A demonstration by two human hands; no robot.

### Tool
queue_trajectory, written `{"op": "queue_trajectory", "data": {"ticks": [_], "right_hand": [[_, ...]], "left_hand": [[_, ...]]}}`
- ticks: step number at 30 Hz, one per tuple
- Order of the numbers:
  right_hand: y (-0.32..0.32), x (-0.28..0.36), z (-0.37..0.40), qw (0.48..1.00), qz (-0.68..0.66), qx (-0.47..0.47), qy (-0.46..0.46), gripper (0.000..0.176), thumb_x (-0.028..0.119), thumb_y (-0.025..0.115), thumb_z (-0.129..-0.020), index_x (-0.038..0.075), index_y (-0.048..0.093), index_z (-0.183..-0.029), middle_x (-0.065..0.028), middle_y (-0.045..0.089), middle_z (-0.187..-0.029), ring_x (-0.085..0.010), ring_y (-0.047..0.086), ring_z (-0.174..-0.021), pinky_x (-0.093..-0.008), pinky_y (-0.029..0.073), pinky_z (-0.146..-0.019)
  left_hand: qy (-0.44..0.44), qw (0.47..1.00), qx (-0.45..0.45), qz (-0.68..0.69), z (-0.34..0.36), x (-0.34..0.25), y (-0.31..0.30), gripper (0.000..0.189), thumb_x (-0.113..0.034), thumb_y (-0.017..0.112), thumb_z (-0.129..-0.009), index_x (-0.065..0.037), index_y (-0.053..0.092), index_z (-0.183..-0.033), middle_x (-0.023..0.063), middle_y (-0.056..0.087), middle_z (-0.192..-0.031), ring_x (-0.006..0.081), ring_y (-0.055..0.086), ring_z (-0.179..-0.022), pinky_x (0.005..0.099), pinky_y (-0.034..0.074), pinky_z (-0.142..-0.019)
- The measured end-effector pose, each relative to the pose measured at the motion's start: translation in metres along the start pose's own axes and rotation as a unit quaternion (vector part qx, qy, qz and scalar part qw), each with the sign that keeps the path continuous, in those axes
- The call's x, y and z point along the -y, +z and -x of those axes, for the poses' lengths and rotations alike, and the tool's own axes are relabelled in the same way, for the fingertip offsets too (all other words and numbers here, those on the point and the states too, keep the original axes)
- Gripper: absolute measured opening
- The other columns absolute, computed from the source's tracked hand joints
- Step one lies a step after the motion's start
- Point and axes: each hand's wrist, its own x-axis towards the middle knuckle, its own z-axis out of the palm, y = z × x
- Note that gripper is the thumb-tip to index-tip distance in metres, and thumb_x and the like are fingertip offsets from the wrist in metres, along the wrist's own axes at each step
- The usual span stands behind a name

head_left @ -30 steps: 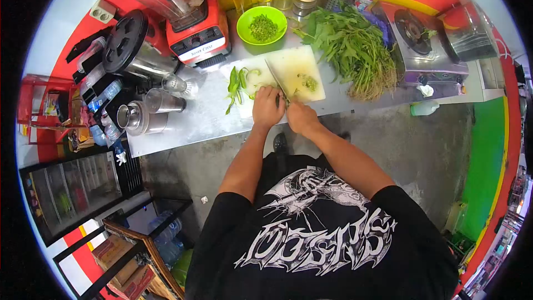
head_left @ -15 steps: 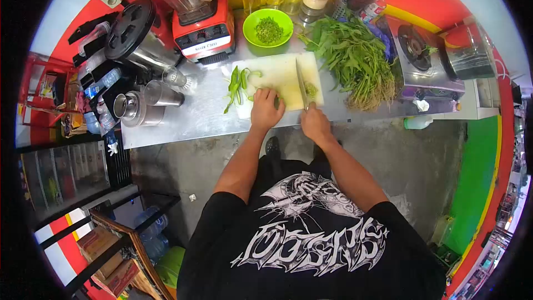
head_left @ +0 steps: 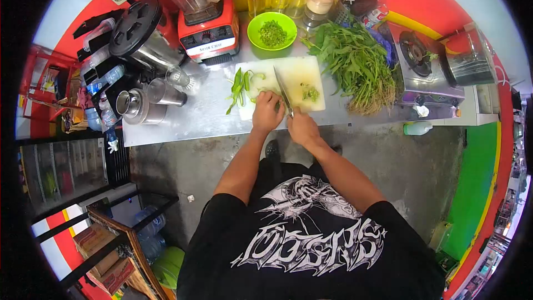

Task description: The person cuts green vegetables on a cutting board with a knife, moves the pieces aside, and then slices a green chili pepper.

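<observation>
On a white cutting board (head_left: 308,69), my right hand (head_left: 302,128) is closed around the handle of a kitchen knife (head_left: 282,84). Its blade points away from me, beside the fingertips of my left hand (head_left: 268,113). The left fingers are curled down on the board, pressing on a green chili, mostly hidden under them. Several long green chilies (head_left: 238,88) lie at the board's left edge. Right of the blade is a small pile of chopped green bits (head_left: 310,94).
Behind the board stands a green bowl (head_left: 256,44) holding chopped greens. Leafy greens with roots (head_left: 358,58) lie to the right, before a gas stove (head_left: 425,80). A red blender (head_left: 209,39), a steel cup (head_left: 130,104) and clear glasses (head_left: 165,93) stand to the left.
The knife has moved left, from beside the chopped pile to close by my left fingers, and its tip now leans further left. My left hand has stayed nearly in place.
</observation>
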Motion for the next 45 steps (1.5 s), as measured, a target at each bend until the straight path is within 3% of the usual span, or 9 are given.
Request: {"op": "queue_trajectory", "data": {"ticks": [9, 17, 28, 30, 31, 34, 36, 38, 45], "right_hand": [[-0.002, 0.012, 0.007, 1.0, 0.03, -0.005, -0.001, 0.034, 0.023, 0.052, -0.101, -0.008, 0.054, -0.114, -0.0321, 0.07, -0.091, -0.0506, 0.069, -0.089, -0.0576, 0.054, -0.083], [-0.007, 0.015, 0.003, 0.998, 0.047, 0.04, -0.007, 0.036, 0.006, 0.055, -0.09, -0.01, 0.052, -0.122, -0.0334, 0.068, -0.105, -0.0502, 0.067, -0.099, -0.0567, 0.053, -0.087], [-0.003, 0.01, -0.013, 0.998, 0.038, 0.037, -0.021, 0.031, 0.004, 0.054, -0.09, -0.008, 0.058, -0.117, -0.0328, 0.069, -0.108, -0.0485, 0.068, -0.101, -0.0532, 0.054, -0.091], [0.007, 0.008, -0.009, 0.998, 0.047, 0.024, 0.019, 0.036, 0.018, 0.054, -0.096, -0.011, 0.053, -0.118, -0.0363, 0.068, -0.104, -0.0515, 0.068, -0.096, -0.0558, 0.055, -0.084], [0.01, 0.003, -0.008, 0.996, 0.058, 0.066, 0.017, 0.037, 0.016, 0.053, -0.095, -0.012, 0.052, -0.119, -0.0364, 0.067, -0.108, -0.0516, 0.067, -0.1, -0.0551, 0.055, -0.087], [0.003, 0.009, -0.006, 0.998, 0.058, 0.032, -0.021, 0.037, 0.016, 0.053, -0.095, -0.012, 0.053, -0.12, -0.0352, 0.066, -0.112, -0.0507, 0.066, -0.104, -0.0545, 0.054, -0.09], [-0.008, 0.008, -0.012, 0.996, 0.051, 0.068, -0.03, 0.036, 0.015, 0.054, -0.094, -0.011, 0.055, -0.118, -0.0338, 0.067, -0.111, -0.0496, 0.066, -0.106, -0.0536, 0.054, -0.091], [-0.005, 0.007, -0.019, 0.994, 0.093, 0.044, -0.031, 0.028, 0.006, 0.057, -0.09, -0.006, 0.062, -0.115, -0.0297, 0.069, -0.114, -0.0464, 0.069, -0.103, -0.0502, 0.056, -0.09], [0.008, 0.011, 0.001, 0.997, 0.037, 0.056, 0.022, 0.032, 0.008, 0.057, -0.091, -0.011, 0.056, -0.117, -0.0335, 0.067, -0.113, -0.0479, 0.067, -0.105, -0.0541, 0.054, -0.09]], "left_hand": [[-0.002, 1.0, 0.024, -0.013, 0.002, 0.005, 0.002, 0.014, -0.012, 0.07, -0.08, -0.006, 0.067, -0.092, 0.0099, 0.058, -0.094, 0.0323, 0.054, -0.095, 0.0449, 0.043, -0.085], [-0.009, 0.999, 0.04, -0.027, 0.0, 0.0, -0.002, 0.013, -0.013, 0.068, -0.082, -0.006, 0.067, -0.094, 0.01, 0.059, -0.095, 0.0324, 0.055, -0.095, 0.0451, 0.043, -0.086], [-0.001, 1.0, 0.021, -0.01, 0.0, 0.002, 0.0, 0.012, -0.011, 0.069, -0.081, -0.006, 0.069, -0.092, 0.0083, 0.061, -0.092, 0.0313, 0.056, -0.094, 0.0443, 0.044, -0.086], [-0.009, 1.0, 0.018, -0.02, 0.002, 0.003, 0.003, 0.012, -0.012, 0.069, -0.082, -0.006, 0.069, -0.093, 0.0081, 0.061, -0.092, 0.0313, 0.056, -0.094, 0.0445, 0.044, -0.085], [-0.014, 1.0, 0.015, -0.006, 0.003, 0.003, 0.003, 0.013, -0.013, 0.069, -0.083, -0.006, 0.07, -0.094, 0.0086, 0.062, -0.092, 0.0318, 0.056, -0.094, 0.045, 0.045, -0.086], [-0.019, 0.999, 0.03, -0.004, 0.004, 0.004, 0.001, 0.013, -0.012, 0.069, -0.083, -0.006, 0.071, -0.094, 0.0093, 0.063, -0.092, 0.0324, 0.056, -0.095, 0.0452, 0.045, -0.087], [-0.015, 1.0, 0.027, -0.003, 0.002, 0.001, -0.002, 0.012, -0.011, 0.069, -0.082, -0.005, 0.071, -0.092, 0.0096, 0.064, -0.092, 0.0327, 0.057, -0.094, 0.0446, 0.046, -0.087], [0.005, 0.999, 0.024, 0.025, 0.001, -0.001, -0.007, 0.01, -0.008, 0.07, -0.081, -0.004, 0.071, -0.091, 0.0095, 0.065, -0.093, 0.0327, 0.057, -0.093, 0.044, 0.046, -0.087], [-0.004, 1.0, 0.014, 0.002, 0.012, 0.002, -0.012, 0.012, -0.006, 0.072, -0.081, -0.006, 0.074, -0.093, 0.0075, 0.066, -0.094, 0.0312, 0.058, -0.095, 0.0439, 0.046, -0.088]]}}
